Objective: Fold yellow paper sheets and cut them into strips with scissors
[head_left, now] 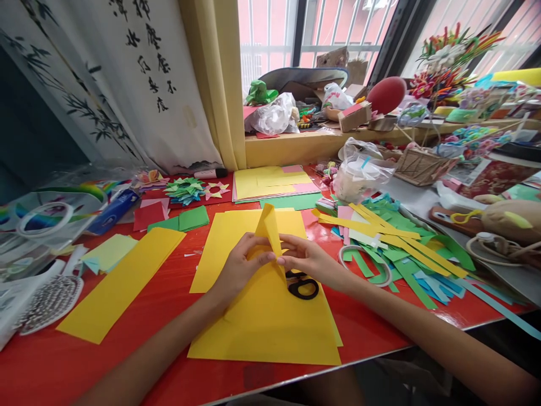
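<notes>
Between my two hands stands a folded piece of yellow paper (269,226), its pointed tip upward. My left hand (248,258) pinches its left side low down, and my right hand (301,254) pinches its lower right edge; the thumbs nearly meet. Beneath them lie large yellow sheets (262,338) on the red table. A pair of scissors (303,286) rests on these sheets under my right hand; only the black handles show, the blades being hidden. To the left lies a long yellow paper strip (122,285).
Cut paper strips (406,251) and a tape roll (366,265) lie at right. Left are green paper squares (193,218), a hairbrush (53,301) and a blue packet (113,211). Behind sit folded paper stars (185,190), stacked paper (270,183) and a plastic bag (361,172).
</notes>
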Available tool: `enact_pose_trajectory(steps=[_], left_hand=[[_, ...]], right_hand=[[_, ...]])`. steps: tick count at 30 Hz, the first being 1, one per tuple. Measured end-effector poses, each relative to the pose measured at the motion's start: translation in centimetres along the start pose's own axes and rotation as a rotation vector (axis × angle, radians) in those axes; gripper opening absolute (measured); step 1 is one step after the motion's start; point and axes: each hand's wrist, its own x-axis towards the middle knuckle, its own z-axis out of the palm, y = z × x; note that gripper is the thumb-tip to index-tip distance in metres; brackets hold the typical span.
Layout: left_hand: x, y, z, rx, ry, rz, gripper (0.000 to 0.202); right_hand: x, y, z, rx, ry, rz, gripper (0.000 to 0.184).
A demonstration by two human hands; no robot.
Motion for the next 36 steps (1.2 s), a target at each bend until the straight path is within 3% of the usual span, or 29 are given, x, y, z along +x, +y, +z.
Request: enact_pose_trajectory(steps=[10,32,36], left_hand=[[-0.22,0.14,0.33,0.019,-0.004,0.009,0.015],[-0.24,0.54,0.43,0.104,0.034,0.017,0.013],[-0.34,0.58,0.45,0.118,0.030,0.007,0.012]], right_hand=[[-0.19,-0.13,0.26,-0.070,-0.108,-0.117,0.040],[-0.43,-0.25,0.47,-0.056,-0.088,-0.038,0.019],[-0.52,-0.30,0.45,-0.059,-0.106,-0.012,0.023]])
